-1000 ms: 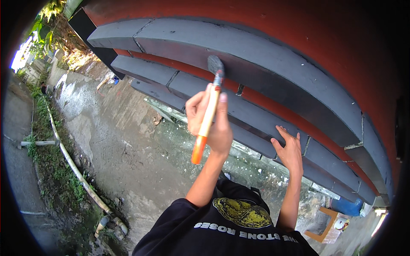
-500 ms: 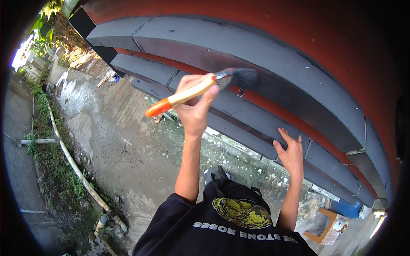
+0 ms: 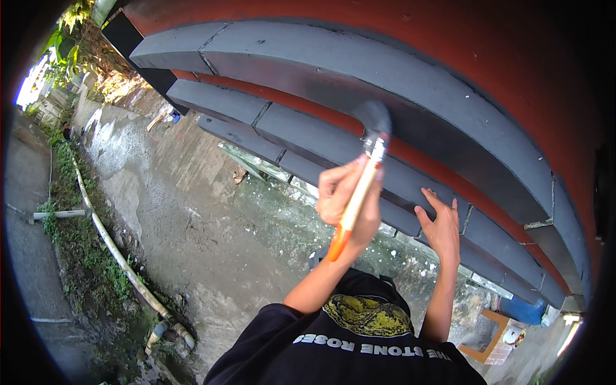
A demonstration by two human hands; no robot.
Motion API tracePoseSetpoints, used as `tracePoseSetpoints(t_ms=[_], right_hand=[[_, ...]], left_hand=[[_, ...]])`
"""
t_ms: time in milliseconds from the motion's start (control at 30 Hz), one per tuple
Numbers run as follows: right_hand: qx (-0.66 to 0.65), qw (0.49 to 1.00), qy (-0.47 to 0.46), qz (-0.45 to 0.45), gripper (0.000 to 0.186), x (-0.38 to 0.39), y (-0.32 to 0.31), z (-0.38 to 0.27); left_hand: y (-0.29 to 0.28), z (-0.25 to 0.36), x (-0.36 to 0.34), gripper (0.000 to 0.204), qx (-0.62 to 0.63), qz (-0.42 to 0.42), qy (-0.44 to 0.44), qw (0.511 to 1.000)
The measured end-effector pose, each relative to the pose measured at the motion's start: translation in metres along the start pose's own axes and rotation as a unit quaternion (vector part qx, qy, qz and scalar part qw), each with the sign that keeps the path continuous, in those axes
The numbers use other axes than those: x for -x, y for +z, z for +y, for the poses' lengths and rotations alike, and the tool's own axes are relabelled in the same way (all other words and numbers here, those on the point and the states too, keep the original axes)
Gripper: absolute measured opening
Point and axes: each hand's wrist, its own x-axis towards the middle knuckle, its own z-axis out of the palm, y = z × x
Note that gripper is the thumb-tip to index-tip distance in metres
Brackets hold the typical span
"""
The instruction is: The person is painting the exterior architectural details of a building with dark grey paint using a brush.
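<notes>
While left hand (image 3: 350, 202) grips paintbrush (image 3: 362, 176), ground (image 3: 192, 218) lies open.

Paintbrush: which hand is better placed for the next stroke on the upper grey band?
Left. The left hand already grips the paintbrush by its handle, with the bristles against the upper grey band. The right hand lies open on the lower band, apparently bracing, and holds nothing.

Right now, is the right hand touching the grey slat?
Touching. Head view: right hand lies flat, fingers spread, on the grey slat; left hand holds the paintbrush.
</notes>
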Motion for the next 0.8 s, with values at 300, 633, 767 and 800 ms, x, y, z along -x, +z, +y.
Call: tracePoseSetpoints(t_ms=[300, 633, 767, 800], right_hand=[[0.006, 1.0, 0.011, 0.004, 0.044, 0.002, -0.003, -0.004], [-0.007, 1.0, 0.003, 0.007, 0.044, 0.003, -0.001, -0.002], [-0.001, 1.0, 0.004, 0.004, 0.044, 0.002, 0.001, 0.0], [-0.001, 1.0, 0.002, 0.003, 0.044, 0.002, 0.0, 0.0]], left_hand=[[-0.019, -0.01, -0.037, 0.034, 0.095, -0.158, -0.043, 0.982], [-0.055, -0.058, -0.096, 0.025, 0.014, -0.025, 0.004, 1.0], [-0.056, -0.058, -0.082, 0.018, 0.023, 0.105, -0.014, 0.994], [-0.052, -0.055, -0.077, 0.018, -0.021, 0.13, -0.004, 0.991]])
